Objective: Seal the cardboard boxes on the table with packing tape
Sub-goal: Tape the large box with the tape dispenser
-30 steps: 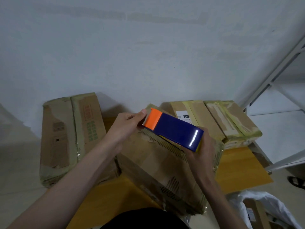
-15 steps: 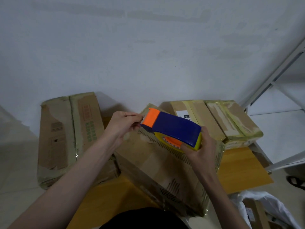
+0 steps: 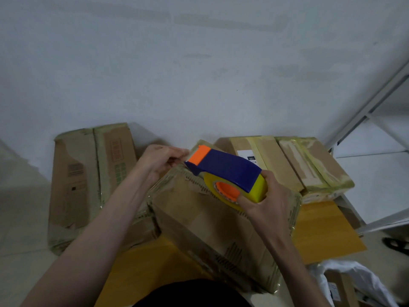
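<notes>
A long taped brown cardboard box (image 3: 88,185) is seen at the left of the yellow wooden table (image 3: 321,231). Just right of it, the left hand (image 3: 160,161) is curled, fingertips pinched at the orange front edge of the blue tape dispenser with its yellow roll (image 3: 225,173). The dispenser is gripped by the right hand (image 3: 269,203) above the large central cardboard box (image 3: 212,227). Two smaller taped boxes (image 3: 294,165) lie at the right.

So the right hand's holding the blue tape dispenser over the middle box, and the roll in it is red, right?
Not quite. The head view shows the right hand holding the blue tape dispenser over the middle box, but the roll is yellow; only its core is orange.
</notes>
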### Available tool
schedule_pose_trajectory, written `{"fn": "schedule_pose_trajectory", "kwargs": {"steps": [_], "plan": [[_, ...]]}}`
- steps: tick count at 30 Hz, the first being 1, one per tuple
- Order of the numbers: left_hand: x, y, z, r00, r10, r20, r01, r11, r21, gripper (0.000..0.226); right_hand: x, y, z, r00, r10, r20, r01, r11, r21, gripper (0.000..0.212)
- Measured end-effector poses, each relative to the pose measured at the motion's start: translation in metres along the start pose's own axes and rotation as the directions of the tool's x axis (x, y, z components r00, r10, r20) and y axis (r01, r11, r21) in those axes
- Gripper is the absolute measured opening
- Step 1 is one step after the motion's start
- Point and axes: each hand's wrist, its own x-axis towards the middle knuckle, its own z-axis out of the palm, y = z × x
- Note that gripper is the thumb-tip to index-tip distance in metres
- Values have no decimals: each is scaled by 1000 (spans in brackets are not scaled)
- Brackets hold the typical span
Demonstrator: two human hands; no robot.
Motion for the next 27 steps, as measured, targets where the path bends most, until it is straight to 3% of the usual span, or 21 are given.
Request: {"fn": "schedule_pose_trajectory", "kwargs": {"steps": [1, 5, 8, 19, 27], "plan": [[5, 2, -10, 1000, -2, -24, 2, 1000, -21, 2, 1, 0, -2, 1000, 2, -8, -2, 1000, -3, 69], [25, -6, -43, 999, -9, -32, 9, 1000, 10, 14, 4, 1, -8, 1000, 3, -24, -4, 999, -45, 70], [32, -19, -37, 1000, 3, 5, -3, 1000, 31, 18, 6, 4, -3, 999, 21, -28, -23, 999, -49, 68], [56, -40, -21, 990, 75, -120, -71, 997, 37, 14, 9, 20, 9, 1000, 15, -19, -16, 998, -65, 69], [65, -51, -21, 994, -7, -105, 16, 996, 87, 9, 9, 13, 12, 999, -35, 4, 35, 996, -79, 66]]}}
